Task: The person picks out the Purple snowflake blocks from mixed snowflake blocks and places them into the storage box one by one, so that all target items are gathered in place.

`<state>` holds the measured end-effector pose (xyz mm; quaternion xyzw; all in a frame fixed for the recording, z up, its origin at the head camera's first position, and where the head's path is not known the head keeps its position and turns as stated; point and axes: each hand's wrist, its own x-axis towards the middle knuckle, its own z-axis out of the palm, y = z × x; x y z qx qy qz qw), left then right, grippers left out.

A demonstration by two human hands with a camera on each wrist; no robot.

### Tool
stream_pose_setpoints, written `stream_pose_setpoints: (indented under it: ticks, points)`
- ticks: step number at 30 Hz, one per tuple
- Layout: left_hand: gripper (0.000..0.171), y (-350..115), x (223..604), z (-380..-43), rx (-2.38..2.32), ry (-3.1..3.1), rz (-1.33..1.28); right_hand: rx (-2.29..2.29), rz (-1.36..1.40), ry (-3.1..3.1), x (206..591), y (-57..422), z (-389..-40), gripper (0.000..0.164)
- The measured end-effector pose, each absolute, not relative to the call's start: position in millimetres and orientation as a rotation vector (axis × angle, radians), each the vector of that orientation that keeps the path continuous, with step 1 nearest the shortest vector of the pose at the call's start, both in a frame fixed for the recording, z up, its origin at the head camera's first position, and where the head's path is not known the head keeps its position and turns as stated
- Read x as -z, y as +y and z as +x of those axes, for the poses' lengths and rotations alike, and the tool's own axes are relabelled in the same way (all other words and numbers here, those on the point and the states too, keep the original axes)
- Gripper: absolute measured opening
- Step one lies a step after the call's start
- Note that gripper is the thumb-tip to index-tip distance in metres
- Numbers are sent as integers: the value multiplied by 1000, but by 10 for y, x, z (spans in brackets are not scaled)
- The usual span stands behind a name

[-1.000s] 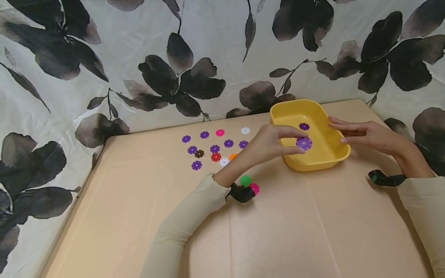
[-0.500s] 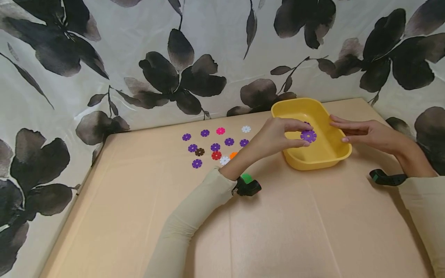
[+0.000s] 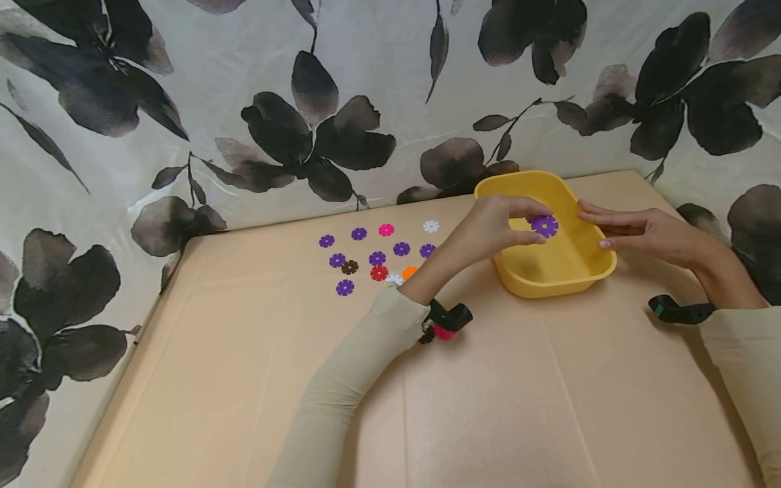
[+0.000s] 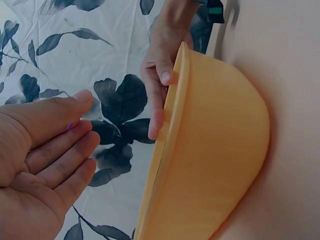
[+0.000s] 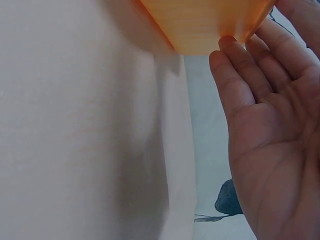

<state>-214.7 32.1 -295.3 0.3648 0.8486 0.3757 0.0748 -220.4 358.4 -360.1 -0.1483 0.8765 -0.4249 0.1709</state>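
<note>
My left hand (image 3: 497, 227) is over the yellow tub (image 3: 543, 288), thumb and forefinger pinching a purple flower-shaped disc (image 3: 545, 226). Only a sliver of purple shows between the fingers in the left wrist view. Behind the held disc, another purple disc in the tub is mostly hidden. My right hand (image 3: 653, 234) has its fairly straight fingertips at the tub's right rim. From the right wrist, those fingers (image 5: 232, 75) lie against the tub's outer wall.
Several loose discs lie left of the tub, among them purple ones (image 3: 345, 287), a red one (image 3: 379, 273), a brown one (image 3: 349, 268) and a white one (image 3: 430, 226). A pink disc (image 3: 445, 333) is partly under the left wrist camera (image 3: 450, 317). Flowered cloth (image 3: 403, 74) stands behind the table.
My left hand has moved slightly right and farther over the tub with the pinched purple disc, which now covers most of the one inside. The right hand has stayed at the rim.
</note>
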Motion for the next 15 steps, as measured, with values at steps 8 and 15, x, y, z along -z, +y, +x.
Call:
stream_pose_setpoints:
  ticks: [8,15]
  points:
    - [45,382,2952,-2227,-1168,2552,1053,1199,-430,2485,3588,3569,-2199,58]
    - [45,431,2986,-2288,-1173,2570,986,1204,-441,2488,3607,3587,-2203,58]
